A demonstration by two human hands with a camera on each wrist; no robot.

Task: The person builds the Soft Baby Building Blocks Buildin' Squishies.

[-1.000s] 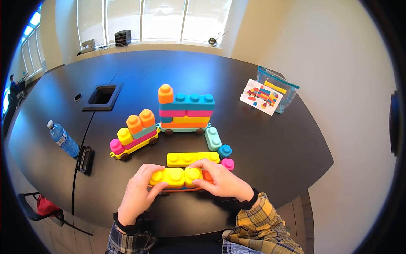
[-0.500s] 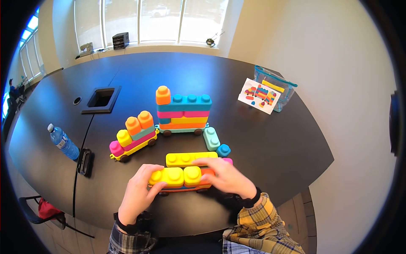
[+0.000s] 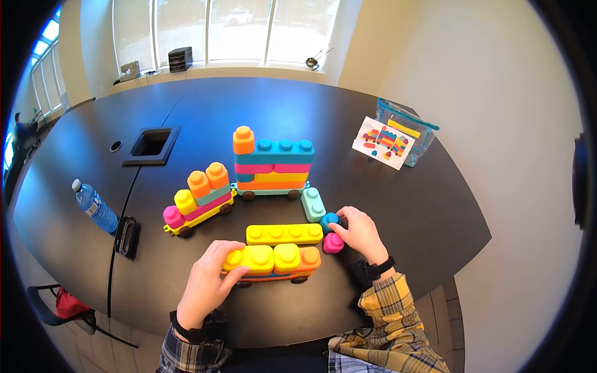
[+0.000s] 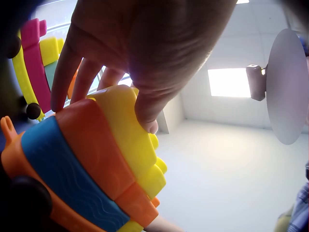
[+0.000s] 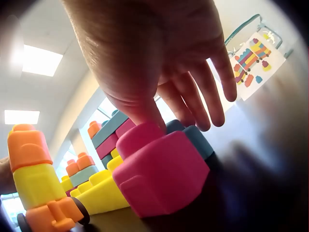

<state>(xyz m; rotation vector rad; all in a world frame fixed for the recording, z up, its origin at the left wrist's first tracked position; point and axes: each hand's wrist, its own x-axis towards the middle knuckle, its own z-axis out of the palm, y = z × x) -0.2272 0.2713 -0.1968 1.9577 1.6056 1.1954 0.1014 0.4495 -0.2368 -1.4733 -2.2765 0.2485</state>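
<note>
In the head view my left hand [image 3: 208, 278] grips the left end of a wide yellow block [image 3: 256, 258], thumb on the near side. That block tops an orange-based wagon [image 4: 14, 153], with a small yellow block [image 3: 286, 257] and an orange block [image 3: 309, 258] to its right. Blue and orange layers [image 4: 67, 164] show beneath it in the left wrist view. My right hand [image 3: 364, 237] reaches past the wagon and pinches a small blue block [image 3: 329, 221] between thumb and fingers. A pink block [image 5: 161, 174] sits just in front of it, partly covering it in the right wrist view.
A long yellow block [image 3: 284, 234] lies behind the wagon, and a pale teal block [image 3: 313, 205] behind the blue one. Farther back stand a yellow-based wagon [image 3: 205, 214] and a tall teal-based wagon [image 3: 273, 188]. A bottle [image 3: 96, 207], dark case [image 3: 127, 237], picture card [image 3: 384, 143] and clear bag [image 3: 423, 146] stand around.
My right hand has left the right end of the orange-based wagon and moved right and away to the small blue block. The left hand keeps its grip on the wide yellow block.
</note>
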